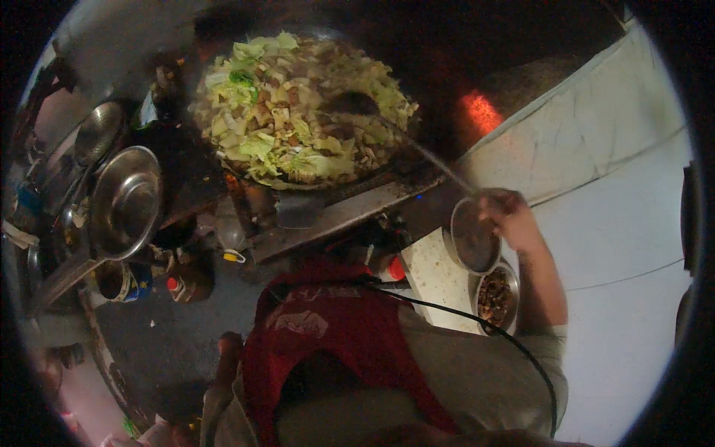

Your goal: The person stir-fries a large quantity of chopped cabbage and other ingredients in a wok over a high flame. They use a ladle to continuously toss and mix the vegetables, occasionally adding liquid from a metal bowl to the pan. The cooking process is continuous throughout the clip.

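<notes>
My right hand [505, 218] is closed around the end of a long metal handle. This ladle or turner [438, 159] reaches left into a large wok, where its dark head lies among the food. The wok's rim is mostly hidden under a heap of chopped cabbage [313, 162] with pale and brownish pieces mixed in. Beside my red apron [335, 346], my left arm [228, 363] hangs low. Its end is dark and foreshortened, so the fingers cannot be made out.
A metal bowl [475, 237] and another bowl of dark food [496, 299] stand below my right hand. An orange glow [481, 112] shows right of the wok. At left are a long-handled metal pan [128, 204], a strainer [99, 133] and a red-capped jug [187, 282].
</notes>
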The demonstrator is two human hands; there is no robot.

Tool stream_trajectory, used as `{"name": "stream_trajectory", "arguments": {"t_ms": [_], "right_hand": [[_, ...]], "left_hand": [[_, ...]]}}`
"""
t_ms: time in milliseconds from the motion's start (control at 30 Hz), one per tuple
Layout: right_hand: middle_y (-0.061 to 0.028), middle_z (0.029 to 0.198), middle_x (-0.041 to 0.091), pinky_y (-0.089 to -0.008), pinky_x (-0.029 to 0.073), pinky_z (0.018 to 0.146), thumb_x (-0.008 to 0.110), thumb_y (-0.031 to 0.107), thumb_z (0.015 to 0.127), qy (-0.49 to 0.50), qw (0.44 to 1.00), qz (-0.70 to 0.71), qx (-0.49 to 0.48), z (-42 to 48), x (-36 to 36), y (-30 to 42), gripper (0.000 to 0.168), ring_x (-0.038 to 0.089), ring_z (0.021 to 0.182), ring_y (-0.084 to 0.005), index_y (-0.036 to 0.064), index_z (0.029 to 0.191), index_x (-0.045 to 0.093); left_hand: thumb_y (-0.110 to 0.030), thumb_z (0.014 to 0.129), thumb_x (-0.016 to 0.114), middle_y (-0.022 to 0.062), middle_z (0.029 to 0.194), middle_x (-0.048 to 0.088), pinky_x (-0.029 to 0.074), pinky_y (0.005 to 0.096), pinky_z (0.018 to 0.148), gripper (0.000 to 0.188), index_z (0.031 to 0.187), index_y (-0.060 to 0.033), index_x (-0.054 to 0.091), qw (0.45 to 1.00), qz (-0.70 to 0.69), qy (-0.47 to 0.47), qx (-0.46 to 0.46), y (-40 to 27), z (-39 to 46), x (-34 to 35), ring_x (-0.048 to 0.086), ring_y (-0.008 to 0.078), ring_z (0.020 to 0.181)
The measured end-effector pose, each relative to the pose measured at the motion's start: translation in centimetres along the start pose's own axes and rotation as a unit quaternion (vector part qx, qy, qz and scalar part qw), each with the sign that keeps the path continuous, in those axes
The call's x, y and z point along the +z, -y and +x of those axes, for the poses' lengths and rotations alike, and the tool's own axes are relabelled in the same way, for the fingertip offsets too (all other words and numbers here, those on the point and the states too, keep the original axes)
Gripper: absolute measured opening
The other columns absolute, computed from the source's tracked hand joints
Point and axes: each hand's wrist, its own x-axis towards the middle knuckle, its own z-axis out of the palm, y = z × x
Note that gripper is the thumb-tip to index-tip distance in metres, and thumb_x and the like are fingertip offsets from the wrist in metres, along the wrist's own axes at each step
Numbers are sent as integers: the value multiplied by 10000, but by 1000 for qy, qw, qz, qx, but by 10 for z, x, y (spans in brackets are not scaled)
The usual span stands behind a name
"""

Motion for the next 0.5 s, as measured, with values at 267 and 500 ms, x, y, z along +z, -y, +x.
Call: {"name": "stream_trajectory", "arguments": {"t_ms": [267,500], "right_hand": [[-147,889,646,-365,500,709,564,119,852,-95,916,-239,-309,81,15,-42,377,624,771,-258,-16,1204,559],[-261,1022,594,-419,495,772,581,265,876,104,992,-75,-4,152,75,-51,499,610,883,-357,-75,1231,494]], "left_hand": [[-311,821,597,125,943,683,553,433,709,268,905,-87,719,935,-141,217,-243,-26,-4,5,669,277,860],[-315,820,599,129,980,680,549,425,738,278,920,-83,716,930,-147,209,-264,-33,-8,6,665,280,900]]}}
